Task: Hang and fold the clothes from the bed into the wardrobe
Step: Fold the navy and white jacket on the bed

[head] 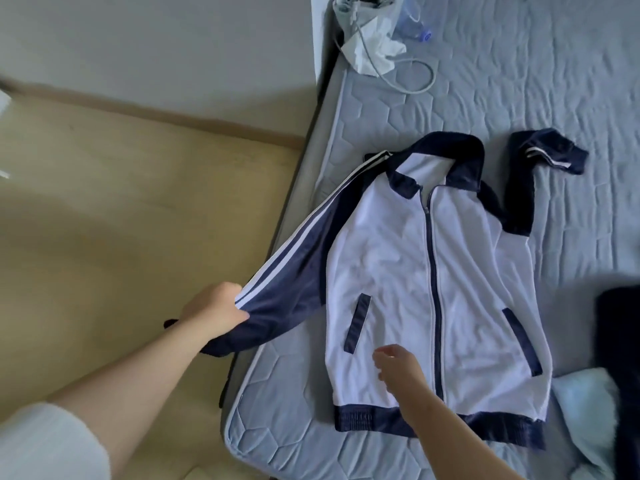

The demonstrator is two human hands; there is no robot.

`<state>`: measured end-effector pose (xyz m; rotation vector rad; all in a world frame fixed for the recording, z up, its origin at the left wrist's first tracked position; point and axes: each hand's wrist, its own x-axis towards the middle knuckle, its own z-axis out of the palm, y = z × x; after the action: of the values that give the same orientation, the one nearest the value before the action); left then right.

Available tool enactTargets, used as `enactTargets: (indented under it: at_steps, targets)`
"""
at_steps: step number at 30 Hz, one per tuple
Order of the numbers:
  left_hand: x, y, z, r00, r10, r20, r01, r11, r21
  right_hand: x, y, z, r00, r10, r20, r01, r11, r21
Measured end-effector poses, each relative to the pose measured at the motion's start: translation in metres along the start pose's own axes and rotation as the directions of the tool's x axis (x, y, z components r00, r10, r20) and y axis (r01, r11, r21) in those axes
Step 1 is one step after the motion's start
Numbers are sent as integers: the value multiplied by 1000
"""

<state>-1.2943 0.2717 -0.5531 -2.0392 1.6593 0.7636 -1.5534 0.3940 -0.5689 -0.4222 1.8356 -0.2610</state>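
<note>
- The left hand grips the cuff end of the navy striped sleeve and holds it out past the left edge of the mattress
- The right hand is over the lower front, fingers loosely bent, holding nothing
- The white and navy track jacket lies front up, zipped, near the mattress's left edge
- A dark garment and a light blue cloth lie at the right edge
- A plastic bag sits at the far left corner
</note>
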Motion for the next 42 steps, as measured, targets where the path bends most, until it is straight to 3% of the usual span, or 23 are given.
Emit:
enactTargets:
  at_steps: [8, 11, 19, 23, 26, 30, 33, 37, 40, 42]
  targets:
    - [26, -2, -75, 999, 1, 52, 15, 951, -309, -11, -43, -13, 1000, -21, -4, 21, 986, 163]
    - [48, -12, -97, 999, -26, -21, 15, 922, -388, -8, -60, -2, 1000, -1, -5, 2, 981, 195]
    - [111, -51, -156, 998, -36, 42, 51, 900, -432, 0, -124, 55, 996, 43, -75, -18, 953, 303]
    - [136, -81, -197, 998, -11, 68, 38, 909, -414, -5, -167, 102, 997, 79, -12, -71, 947, 313]
    - [150, -97, -227, 988, -2, 151, 66, 905, -420, -11, -196, 129, 994, 79, 73, -98, 947, 306]
    - [156, -85, -251, 922, 51, 383, 124, 900, -418, -14, -223, 135, 996, 50, 78, -73, 942, 328]
    - [153, -57, -248, 891, 110, 440, 187, 794, -579, -18, -231, 129, 997, 4, 81, -32, 936, 351]
    - [137, 0, -221, 879, 135, 458, 298, 593, -748, -24, -231, 119, 952, -132, 276, -30, 857, 514]
    - [120, 48, -193, 809, 221, 545, 445, 377, -813, -19, -226, 109, 904, -122, 410, -221, 687, 692]
    - [107, 77, -175, 773, 263, 578, 483, 346, -804, -13, -215, 97, 901, -119, 418, -313, 489, 814]
